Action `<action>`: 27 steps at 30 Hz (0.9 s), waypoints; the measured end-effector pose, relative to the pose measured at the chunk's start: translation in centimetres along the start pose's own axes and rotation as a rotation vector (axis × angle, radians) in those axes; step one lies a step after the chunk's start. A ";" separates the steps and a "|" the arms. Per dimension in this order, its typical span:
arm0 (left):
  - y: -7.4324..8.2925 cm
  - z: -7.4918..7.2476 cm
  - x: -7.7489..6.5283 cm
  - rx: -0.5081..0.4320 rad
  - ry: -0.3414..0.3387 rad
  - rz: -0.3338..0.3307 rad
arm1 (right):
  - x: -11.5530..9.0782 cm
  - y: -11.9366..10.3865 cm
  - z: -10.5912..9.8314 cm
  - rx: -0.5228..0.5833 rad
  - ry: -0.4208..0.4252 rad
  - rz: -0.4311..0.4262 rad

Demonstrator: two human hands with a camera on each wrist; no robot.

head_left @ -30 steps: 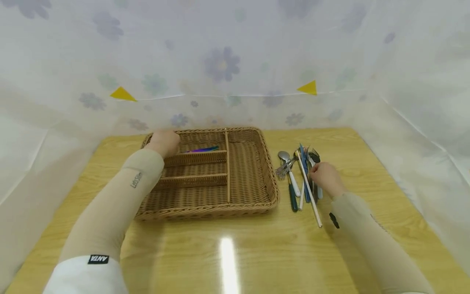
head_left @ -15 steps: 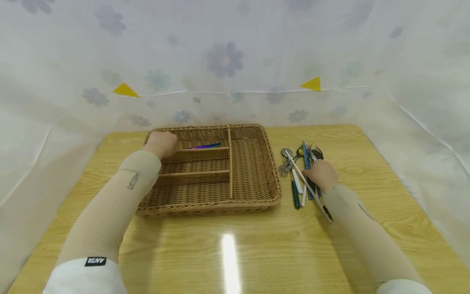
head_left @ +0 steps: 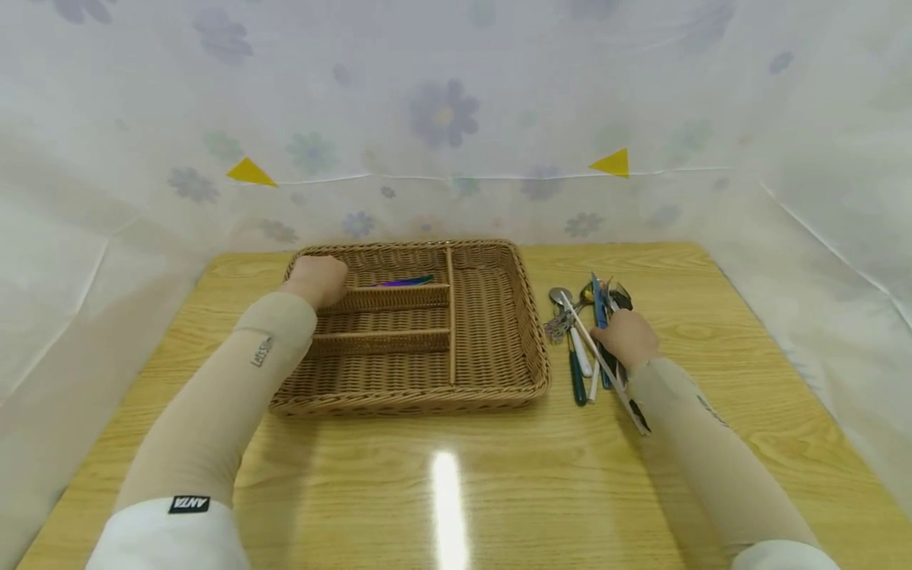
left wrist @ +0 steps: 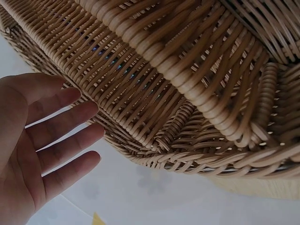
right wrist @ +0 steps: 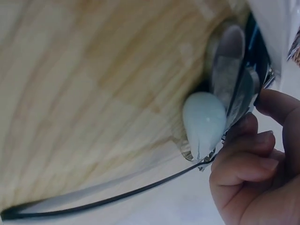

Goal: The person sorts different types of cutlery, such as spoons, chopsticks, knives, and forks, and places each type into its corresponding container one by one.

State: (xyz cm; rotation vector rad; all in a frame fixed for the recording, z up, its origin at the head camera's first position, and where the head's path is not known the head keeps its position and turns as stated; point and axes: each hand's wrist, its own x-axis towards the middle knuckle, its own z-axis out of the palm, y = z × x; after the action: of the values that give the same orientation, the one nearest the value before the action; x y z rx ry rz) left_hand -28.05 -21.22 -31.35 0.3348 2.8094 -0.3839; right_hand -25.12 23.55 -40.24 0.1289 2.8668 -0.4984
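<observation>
On the pale wood-grained counter (head_left: 356,483), I see the pile of mixed metal cutlery with coloured handles (head_left: 580,348) just left of the right hand (head_left: 627,339), the nearer one. Its fingers bend against the pile; I can't tell whether they grip. The long pale stick (head_left: 589,336) slants toward the near edge. The left hand (head_left: 319,281), fingers apart, is at the far-left corner of the brown wicker divided basket (head_left: 406,400).

I see two plain beige sleeves (head_left: 207,396), small dark print (head_left: 261,351) on each one, white sleeves (head_left: 171,538) further up. Left white sleeve carries a black rectangular tag (head_left: 189,504) at its edge, ANTA in white letters.
</observation>
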 end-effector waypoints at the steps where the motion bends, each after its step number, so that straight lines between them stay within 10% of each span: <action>1: 0.0 0.0 0.0 -0.001 -0.001 0.002 | -0.1 0.1 0.0 0.009 0.000 -0.012; 27: 0.0 0.3 -0.2 -0.037 0.021 0.032 | -1.0 0.4 -2.0 0.131 0.126 -0.134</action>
State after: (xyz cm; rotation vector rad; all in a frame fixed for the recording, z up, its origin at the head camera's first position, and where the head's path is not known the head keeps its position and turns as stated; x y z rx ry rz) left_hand -27.79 -21.32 -31.62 0.3779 2.8240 -0.3230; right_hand -24.51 24.57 -38.34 -0.0104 2.9773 -0.7298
